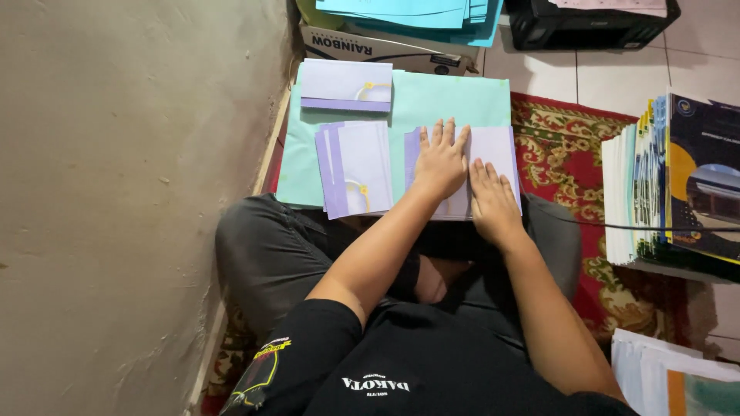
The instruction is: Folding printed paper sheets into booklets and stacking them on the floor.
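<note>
Two bare hands lie flat, palms down and fingers spread, on one pale lilac folded sheet [493, 150] at the right end of a mint-green board [451, 96] that rests across the person's lap. The left hand [441, 162] presses the sheet's left half, its fingers pointing away from the body; the right hand [492, 202] sits just beside it, a little nearer the body, touching the same sheet. The hands are side by side, almost touching, and neither grips anything: both are open and pressing down.

Three groups of lilac paper lie on the board. Besides the sheet under the hands, one fanned stack of folded lilac sheets [356, 168] sits near the board's middle, just left of the left hand; how many sheets it holds cannot be counted exactly, though several darker edges show at its left side. One more folded lilac piece [345, 85], with a darker strip along its lower edge, lies at the board's far left corner, apart from the others. The far piece and the fanned stack each show a small yellow curved mark.

One red patterned carpet [555, 146] spreads under the board and to the right. One tall pile of booklets [671, 177] with dark covers stands on the right, and one heap of turquoise paper [416, 15] tops a cardboard box [370, 48] beyond the board. One bare wall [131, 192] fills the left side.
</note>
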